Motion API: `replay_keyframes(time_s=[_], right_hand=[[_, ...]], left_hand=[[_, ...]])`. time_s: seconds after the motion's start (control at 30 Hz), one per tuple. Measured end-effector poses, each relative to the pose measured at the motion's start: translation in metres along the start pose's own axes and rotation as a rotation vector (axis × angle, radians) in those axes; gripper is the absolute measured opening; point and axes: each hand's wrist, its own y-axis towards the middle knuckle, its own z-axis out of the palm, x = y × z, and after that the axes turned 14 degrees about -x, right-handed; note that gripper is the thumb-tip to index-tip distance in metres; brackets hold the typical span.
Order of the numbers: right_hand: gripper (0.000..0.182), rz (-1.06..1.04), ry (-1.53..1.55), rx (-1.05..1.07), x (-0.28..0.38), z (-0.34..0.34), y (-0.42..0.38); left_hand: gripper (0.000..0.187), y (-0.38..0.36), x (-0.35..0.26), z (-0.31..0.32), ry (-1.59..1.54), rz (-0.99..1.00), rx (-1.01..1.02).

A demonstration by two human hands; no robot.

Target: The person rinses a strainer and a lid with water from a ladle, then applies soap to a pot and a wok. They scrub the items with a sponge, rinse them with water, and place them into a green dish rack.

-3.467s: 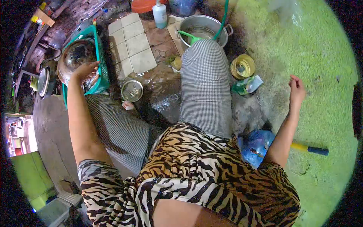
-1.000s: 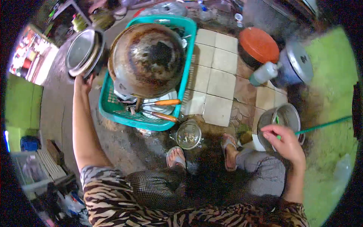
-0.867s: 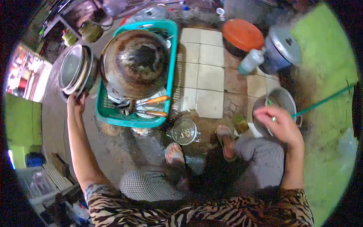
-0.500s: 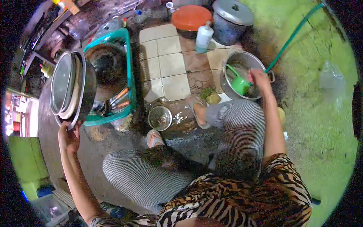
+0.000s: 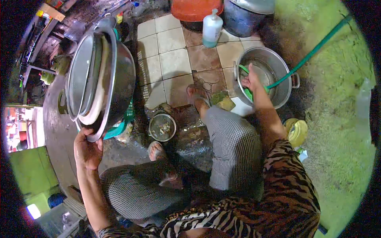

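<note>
My left hand (image 5: 89, 148) grips the lower rim of a large metal basin (image 5: 123, 75), which is tilted on its side with several smaller bowls and lids (image 5: 81, 75) nested in it. My right hand (image 5: 251, 79) reaches into a big silver pot (image 5: 278, 65) on the floor at the right. Its fingers are closed at the handle of a green dipper (image 5: 248, 93), most of which is hidden behind the hand and forearm. A green hose (image 5: 313, 53) runs over the pot's rim into it.
A small strainer bowl (image 5: 162, 127) lies near my feet. On the tiles (image 5: 174, 61) stands a pump bottle (image 5: 212, 29), beside a red-orange basin (image 5: 192, 8) and a dark lidded pot (image 5: 244, 20). A yellow container (image 5: 297, 132) is right of my knee. The teal basket (image 5: 119, 130) is mostly hidden.
The view has shifted. My left hand and the stacked basin have moved right and closer, now covering most of the teal basket. My right hand has moved left inside the pot, over the green dipper.
</note>
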Motion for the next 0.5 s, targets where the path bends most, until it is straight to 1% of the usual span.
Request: replay_keyframes(time_s=[0.07,0.1,0.13,0.2,0.27,0.3,0.33,0.37,0.4,0.43,0.47,0.5], right_hand=[[0.067,-0.128,0.038,-0.017,-0.019,0.01,0.033],[0.045,-0.049,0.058,-0.014,-0.02,0.01,0.03],[0.042,-0.013,0.001,0.005,-0.02,-0.001,0.032],[0.035,-0.099,-0.294,-0.011,-0.021,-0.038,0.04],[0.03,-0.41,-0.778,-0.169,-0.031,-0.076,0.056],[0.028,-0.583,-1.016,-0.281,-0.039,-0.085,0.058],[0.026,-0.67,-1.155,-0.334,-0.038,-0.085,0.042],[0.029,-0.693,-1.267,-0.329,-0.038,-0.083,0.025],[0.032,-0.718,-1.377,-0.325,-0.036,-0.08,0.016],[0.034,-0.96,-1.303,-0.279,-0.049,-0.079,0.026],[0.034,-0.977,-1.305,-0.273,-0.053,-0.082,0.038],[0.034,-0.955,-1.296,-0.075,-0.043,-0.07,0.02]], left_hand=[[0.023,0.008,0.001,0.002,0.015,0.006,-0.045],[0.021,0.013,0.002,0.001,0.033,0.013,-0.078],[0.021,0.02,0.002,-0.004,0.038,0.004,-0.094],[0.019,0.037,0.002,-0.014,0.034,0.075,-0.136],[0.018,0.04,-0.004,-0.015,0.027,0.099,-0.183],[0.018,0.042,-0.009,-0.022,0.039,0.082,-0.132],[0.017,0.045,-0.014,-0.032,0.05,0.067,-0.082],[0.016,0.051,-0.017,-0.043,0.025,0.085,-0.037],[0.013,0.045,-0.017,-0.036,-0.013,0.134,-0.112],[0.017,0.045,-0.016,-0.036,-0.063,0.18,-0.161],[0.02,0.046,-0.015,-0.039,-0.116,0.227,-0.21],[0.021,0.052,-0.017,-0.053,-0.095,0.23,-0.144]])
